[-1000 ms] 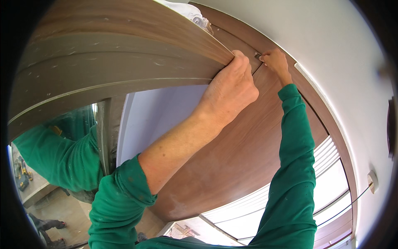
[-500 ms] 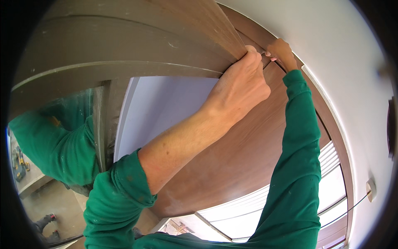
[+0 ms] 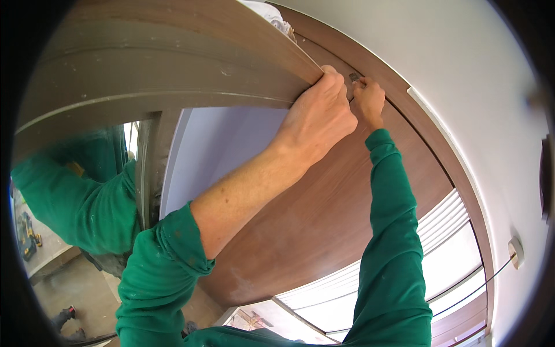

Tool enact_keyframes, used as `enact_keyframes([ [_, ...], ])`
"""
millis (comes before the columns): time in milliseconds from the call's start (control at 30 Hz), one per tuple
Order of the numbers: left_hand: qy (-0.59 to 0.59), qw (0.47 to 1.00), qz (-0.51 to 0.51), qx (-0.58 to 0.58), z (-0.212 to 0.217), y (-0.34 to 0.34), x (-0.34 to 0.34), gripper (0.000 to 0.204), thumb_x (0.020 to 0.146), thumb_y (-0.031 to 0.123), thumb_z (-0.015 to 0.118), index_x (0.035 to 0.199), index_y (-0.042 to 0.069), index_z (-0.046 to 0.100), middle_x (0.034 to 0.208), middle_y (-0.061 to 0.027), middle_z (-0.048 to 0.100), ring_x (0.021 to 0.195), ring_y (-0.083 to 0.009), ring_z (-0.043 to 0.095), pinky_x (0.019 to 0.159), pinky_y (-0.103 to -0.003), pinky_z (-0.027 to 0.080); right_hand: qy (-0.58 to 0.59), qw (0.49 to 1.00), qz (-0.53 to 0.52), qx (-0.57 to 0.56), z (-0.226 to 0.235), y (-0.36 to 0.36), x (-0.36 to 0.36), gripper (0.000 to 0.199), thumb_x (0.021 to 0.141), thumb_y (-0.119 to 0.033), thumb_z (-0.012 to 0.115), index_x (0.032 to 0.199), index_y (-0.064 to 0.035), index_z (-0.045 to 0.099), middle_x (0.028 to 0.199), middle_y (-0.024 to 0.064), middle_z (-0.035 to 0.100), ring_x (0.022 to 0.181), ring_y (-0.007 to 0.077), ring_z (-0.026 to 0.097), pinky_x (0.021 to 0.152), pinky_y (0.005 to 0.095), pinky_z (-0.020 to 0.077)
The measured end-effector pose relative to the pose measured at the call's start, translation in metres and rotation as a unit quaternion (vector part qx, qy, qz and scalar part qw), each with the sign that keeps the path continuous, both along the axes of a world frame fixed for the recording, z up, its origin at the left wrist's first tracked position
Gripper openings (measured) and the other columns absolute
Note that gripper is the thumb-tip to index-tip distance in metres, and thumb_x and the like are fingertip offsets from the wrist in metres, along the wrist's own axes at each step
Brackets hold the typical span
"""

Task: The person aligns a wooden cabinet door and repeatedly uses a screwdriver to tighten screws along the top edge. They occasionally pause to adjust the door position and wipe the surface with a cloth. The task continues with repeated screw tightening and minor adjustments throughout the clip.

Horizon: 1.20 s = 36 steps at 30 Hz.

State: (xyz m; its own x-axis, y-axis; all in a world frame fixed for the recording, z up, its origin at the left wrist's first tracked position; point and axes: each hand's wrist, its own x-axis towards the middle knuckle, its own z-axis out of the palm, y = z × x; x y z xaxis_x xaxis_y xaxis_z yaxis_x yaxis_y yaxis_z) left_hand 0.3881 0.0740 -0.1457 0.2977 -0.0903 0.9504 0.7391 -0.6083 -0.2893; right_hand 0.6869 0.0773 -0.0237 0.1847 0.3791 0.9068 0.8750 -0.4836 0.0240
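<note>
My left hand grips the corner of a dark brown framed door, its fingers wrapped over the wooden edge. Just beyond it, my right hand reaches up with its fingers pinched on a small grey metal piece, whose exact kind is too small to tell. That piece is close against the brown wooden frame, above a large brown wood panel. Below the door's top rail, a glass pane reflects a green sleeve. Both my arms are in green sleeves, the left one rolled back.
A white wall curves along the right, with a round light fitting and dark cable. White crumpled material shows behind the door's top edge. White slatted blinds are low on the right. A power tool appears at the lower left.
My right hand has come left and a little down, nearer my left hand, with the metal piece showing more plainly. The door edge and my left hand have shifted slightly left.
</note>
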Motion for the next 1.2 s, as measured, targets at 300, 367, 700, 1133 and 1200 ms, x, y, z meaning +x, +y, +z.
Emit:
enact_keyframes([
  [300, -0.021, 1.0, 0.013, 0.011, -0.002, 0.003, 0.003, 0.012, 0.071, 0.013, 0.076, 0.081, 0.01, 0.081, 0.084, -0.0057, 0.069, 0.101, -0.0239, 0.06, 0.109, -0.039, 0.038, 0.071, 0.992, -0.051, -0.094, 0.034, -0.009, -0.029, 0.028, 0.086, -0.031, 0.076, 0.107, -0.0152, 0.084, 0.114, 0.018, 0.078, 0.108, 0.0399, 0.073, 0.094, 0.0486, 0.0582],
  [367, -0.017, 1.0, 0.02, 0.011, -0.001, 0.002, -0.002, 0.012, 0.071, 0.014, 0.076, 0.082, 0.01, 0.081, 0.085, -0.0061, 0.069, 0.101, -0.0243, 0.06, 0.109, -0.039, 0.038, 0.087, 0.99, -0.055, -0.1, 0.042, -0.007, -0.036, 0.027, 0.085, -0.03, 0.078, 0.105, -0.0142, 0.084, 0.111, 0.0185, 0.078, 0.108, 0.04, 0.073, 0.093, 0.0485, 0.0582],
  [700, -0.003, 1.0, 0.017, -0.008, -0.001, -0.004, 0.0, 0.014, 0.07, 0.017, 0.079, 0.081, 0.01, 0.081, 0.086, -0.0073, 0.07, 0.1, -0.0242, 0.06, 0.108, -0.038, 0.038, 0.113, 0.981, -0.094, -0.125, 0.063, 0.006, -0.026, 0.037, 0.08, -0.033, 0.081, 0.108, -0.009, 0.082, 0.109, 0.0209, 0.078, 0.107, 0.0402, 0.073, 0.095, 0.0496, 0.0576],
  [1133, 0.006, 1.0, 0.012, 0.0, 0.0, -0.001, -0.005, 0.012, 0.074, 0.014, 0.078, 0.084, 0.009, 0.08, 0.088, -0.0057, 0.068, 0.102, -0.0226, 0.059, 0.108, -0.038, 0.037, 0.027, 1.0, 0.014, -0.003, -0.014, -0.016, -0.027, 0.037, 0.093, -0.034, 0.068, 0.122, -0.0138, 0.079, 0.11, 0.0192, 0.078, 0.107, 0.0414, 0.073, 0.096, 0.0486, 0.0567],
  [1200, 0.008, 1.0, 0.01, -0.003, 0.0, -0.002, -0.005, 0.012, 0.074, 0.014, 0.077, 0.084, 0.009, 0.08, 0.087, -0.0055, 0.068, 0.102, -0.0224, 0.059, 0.108, -0.038, 0.037, 0.026, 0.999, 0.025, -0.004, -0.004, -0.021, -0.018, 0.037, 0.093, -0.034, 0.068, 0.121, -0.0129, 0.08, 0.11, 0.0197, 0.078, 0.107, 0.0416, 0.073, 0.096, 0.0486, 0.0565],
])
